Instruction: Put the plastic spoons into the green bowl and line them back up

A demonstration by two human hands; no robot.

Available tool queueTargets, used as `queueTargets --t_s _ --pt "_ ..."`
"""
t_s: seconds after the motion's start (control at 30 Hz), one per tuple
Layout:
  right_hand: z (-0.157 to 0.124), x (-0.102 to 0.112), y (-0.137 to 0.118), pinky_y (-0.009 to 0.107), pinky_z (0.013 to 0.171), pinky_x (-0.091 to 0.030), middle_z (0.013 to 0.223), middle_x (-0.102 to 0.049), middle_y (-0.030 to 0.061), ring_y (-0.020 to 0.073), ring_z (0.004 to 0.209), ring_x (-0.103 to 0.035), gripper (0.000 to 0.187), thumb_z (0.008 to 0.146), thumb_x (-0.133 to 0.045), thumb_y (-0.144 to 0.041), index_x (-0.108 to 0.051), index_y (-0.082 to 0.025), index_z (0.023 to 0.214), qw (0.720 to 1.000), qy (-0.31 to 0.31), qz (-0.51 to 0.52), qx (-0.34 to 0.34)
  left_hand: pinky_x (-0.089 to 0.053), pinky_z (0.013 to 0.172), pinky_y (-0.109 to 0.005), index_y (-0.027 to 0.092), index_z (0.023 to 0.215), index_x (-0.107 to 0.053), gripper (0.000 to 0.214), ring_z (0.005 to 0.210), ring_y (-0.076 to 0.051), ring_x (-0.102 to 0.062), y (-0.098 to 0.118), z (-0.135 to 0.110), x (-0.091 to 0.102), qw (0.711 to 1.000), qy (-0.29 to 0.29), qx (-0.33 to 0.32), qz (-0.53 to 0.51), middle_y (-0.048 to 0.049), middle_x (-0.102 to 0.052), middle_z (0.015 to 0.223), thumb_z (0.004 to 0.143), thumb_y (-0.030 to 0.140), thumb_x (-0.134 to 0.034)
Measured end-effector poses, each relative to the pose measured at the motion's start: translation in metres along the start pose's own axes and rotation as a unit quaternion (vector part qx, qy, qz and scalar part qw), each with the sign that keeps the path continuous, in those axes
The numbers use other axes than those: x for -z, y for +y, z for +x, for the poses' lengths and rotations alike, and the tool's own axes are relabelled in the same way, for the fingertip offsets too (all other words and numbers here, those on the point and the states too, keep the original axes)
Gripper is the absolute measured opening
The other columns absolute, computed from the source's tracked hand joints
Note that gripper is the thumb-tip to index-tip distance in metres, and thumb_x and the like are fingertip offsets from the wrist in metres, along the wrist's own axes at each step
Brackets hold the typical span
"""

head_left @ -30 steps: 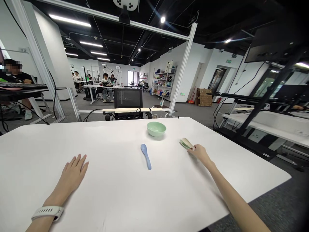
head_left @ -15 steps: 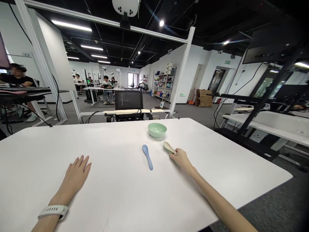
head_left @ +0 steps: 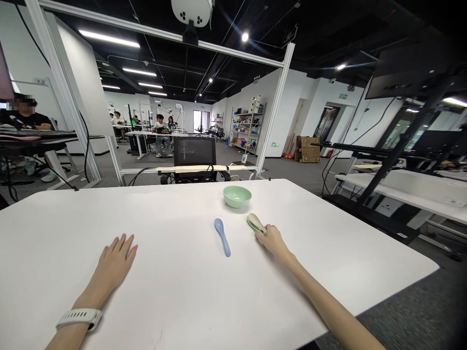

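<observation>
My right hand [head_left: 272,239] is closed around the handle of a cream spoon [head_left: 256,221], its bowl pointing away from me. Right beneath it lies a green spoon [head_left: 251,224], mostly covered; whether my fingers also grip that one I cannot tell. A blue spoon [head_left: 223,238] rests on the white table [head_left: 175,282] to the left of this hand. Beyond the spoons stands a light green bowl [head_left: 237,197], upright. My left hand [head_left: 116,258] lies palm down on the tabletop at the left, fingers stretched out, holding nothing.
A metal frame [head_left: 279,97] rises past the table's far edge, with a black office chair [head_left: 195,151] behind it. Another desk [head_left: 408,192] stands to the right. A person [head_left: 27,116] sits at the far left, and several others sit in the background.
The cream spoon has shifted slightly to the right over the green one, so more of the green spoon's edge shows. My left hand, the blue spoon and the bowl stay put.
</observation>
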State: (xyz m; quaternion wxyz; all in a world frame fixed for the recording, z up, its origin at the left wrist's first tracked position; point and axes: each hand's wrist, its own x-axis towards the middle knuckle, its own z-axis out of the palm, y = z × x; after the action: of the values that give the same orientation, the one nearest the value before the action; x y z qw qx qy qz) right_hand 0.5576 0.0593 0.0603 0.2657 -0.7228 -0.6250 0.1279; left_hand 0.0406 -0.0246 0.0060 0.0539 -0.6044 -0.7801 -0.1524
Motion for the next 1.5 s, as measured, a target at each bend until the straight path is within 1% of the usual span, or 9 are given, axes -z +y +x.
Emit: queueTargets --t_s 0.23,0.5,0.73,0.93,1.1,1.2,1.27,1.33,1.5 --pt "0.002 -0.001 0.000 0.029 0.060 -0.040 0.083 -0.064 0.0083 0.0207 0.072 -0.062 0.014 0.092 -0.060 -0.022 -0.059 -0.022 0.077 1.000 -0.004 -0.005 0.004 -0.033 0.130 -0.062 0.006 0.156 -0.056 0.073 0.158 -0.041 -0.043 0.001 0.000 -0.001 1.000 -0.003 0.006 0.000 -0.0229 -0.050 0.168 0.103 0.044 -0.022" --pt "0.003 -0.003 0.002 0.029 0.059 -0.039 0.079 -0.061 0.0056 0.0211 0.071 -0.061 0.012 0.091 -0.059 -0.024 -0.063 -0.022 0.079 1.000 -0.008 0.006 0.001 -0.034 0.129 -0.061 0.009 0.155 -0.058 0.071 0.157 -0.039 -0.045 0.000 0.001 -0.003 1.000 0.008 0.004 0.006 -0.0208 -0.053 0.167 0.102 0.044 -0.025" --pt "0.002 -0.003 0.001 0.028 0.061 -0.041 0.087 -0.063 0.0072 0.0193 0.072 -0.062 0.012 0.093 -0.058 -0.023 -0.063 -0.020 0.083 1.000 -0.014 -0.013 0.003 -0.035 0.128 -0.062 0.009 0.154 -0.059 0.071 0.157 -0.040 -0.045 0.002 0.000 0.000 1.000 0.008 0.006 0.000 -0.0219 -0.053 0.166 0.103 0.044 -0.024" --pt "0.001 -0.003 -0.001 0.027 0.062 -0.042 0.095 -0.065 0.0100 0.0191 0.075 -0.063 0.009 0.093 -0.060 -0.022 -0.063 -0.019 0.085 1.000 -0.014 -0.022 -0.001 -0.031 0.131 -0.061 0.005 0.158 -0.053 0.077 0.160 -0.041 -0.041 0.003 0.000 0.003 1.000 -0.019 0.006 0.016 -0.0231 -0.047 0.170 0.103 0.045 -0.017" --pt "-0.001 -0.002 -0.002 0.028 0.067 -0.046 0.098 -0.069 0.0132 0.0219 0.080 -0.067 0.014 0.094 -0.066 -0.029 -0.066 -0.018 0.085 1.000 0.000 -0.022 0.004 -0.032 0.130 -0.060 0.006 0.158 -0.054 0.075 0.159 -0.040 -0.042 0.002 0.000 0.001 1.000 -0.012 0.003 0.024 -0.0215 -0.049 0.170 0.104 0.045 -0.019" --pt "0.003 0.000 0.000 0.031 0.072 -0.048 0.104 -0.071 0.0185 0.0260 0.085 -0.071 0.028 0.096 -0.069 -0.043 -0.068 -0.016 0.089 1.000 0.004 -0.008 -0.001 -0.032 0.130 -0.060 0.004 0.159 -0.052 0.076 0.159 -0.041 -0.042 0.002 0.000 0.002 0.999 -0.020 0.002 0.027 -0.0234 -0.047 0.170 0.104 0.044 -0.019" --pt "0.009 0.003 0.005 0.033 0.077 -0.050 0.107 -0.073 0.0220 0.0291 0.089 -0.073 0.038 0.100 -0.063 -0.050 -0.070 -0.014 0.092 1.000 0.016 0.001 -0.012 -0.031 0.131 -0.060 0.003 0.161 -0.049 0.077 0.161 -0.041 -0.040 0.003 0.000 0.004 0.999 -0.030 0.003 0.028 -0.0236 -0.044 0.172 0.104 0.044 -0.016" --pt "0.020 0.009 0.015 0.035 0.083 -0.051 0.109 -0.074 0.0244 0.0313 0.094 -0.074 0.041 0.104 -0.056 -0.049 -0.072 -0.013 0.095 0.999 0.038 -0.003 -0.020 -0.031 0.131 -0.060 0.003 0.162 -0.047 0.077 0.161 -0.041 -0.038 0.004 -0.001 0.006 0.999 -0.035 0.003 0.029 -0.0231 -0.043 0.172 0.105 0.044 -0.014" --pt "0.053 0.023 0.060 0.037 0.092 -0.053 0.117 -0.074 0.0255 0.0315 0.101 -0.074 0.029 0.098 -0.054 -0.019 -0.070 -0.006 0.118 0.994 0.106 -0.032 -0.007 -0.032 0.130 -0.059 0.005 0.161 -0.049 0.075 0.160 -0.040 -0.040 0.003 0.000 0.005 0.999 -0.028 0.002 0.030 -0.0229 -0.045 0.171 0.105 0.043 -0.017"
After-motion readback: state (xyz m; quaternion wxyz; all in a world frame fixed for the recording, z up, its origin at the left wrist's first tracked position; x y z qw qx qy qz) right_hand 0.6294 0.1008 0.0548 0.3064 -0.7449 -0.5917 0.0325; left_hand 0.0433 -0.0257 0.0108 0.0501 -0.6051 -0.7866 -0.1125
